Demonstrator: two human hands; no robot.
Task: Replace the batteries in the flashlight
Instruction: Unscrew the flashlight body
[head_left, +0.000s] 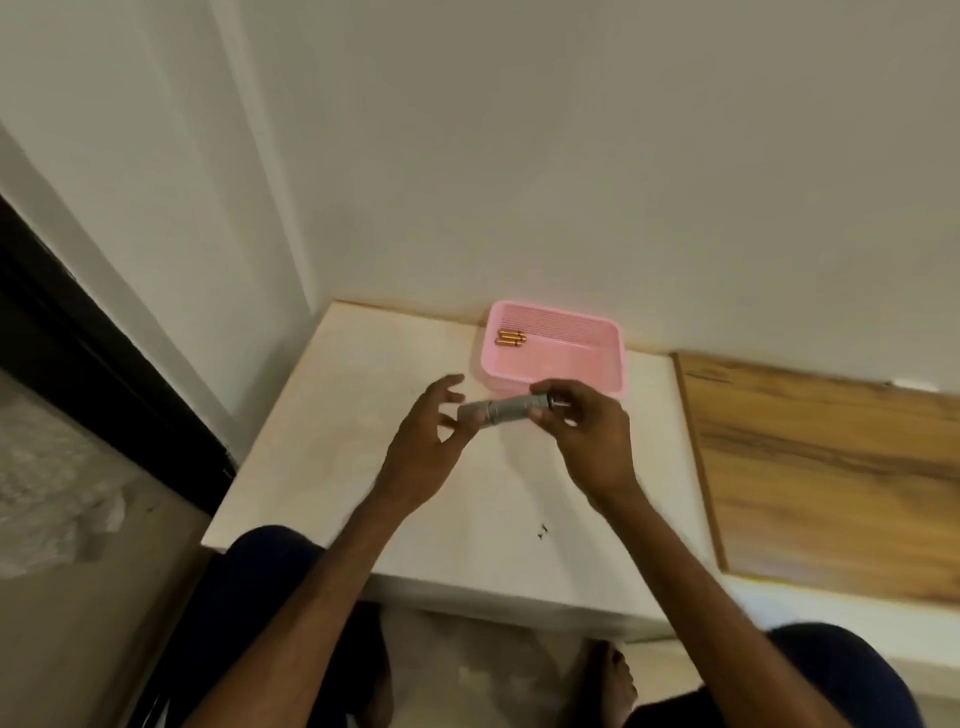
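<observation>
Flashlight — grey, held just above the pale table, in front of the pink tray. Long axis is laid roughly level, left to right; which end carries the lens cannot be told. Right end is gripped by the right hand, fingers curled round it; left hand is spread wide at the other end. Body is seen closed, batteries are left in the tray — swap judged not yet done.
</observation>
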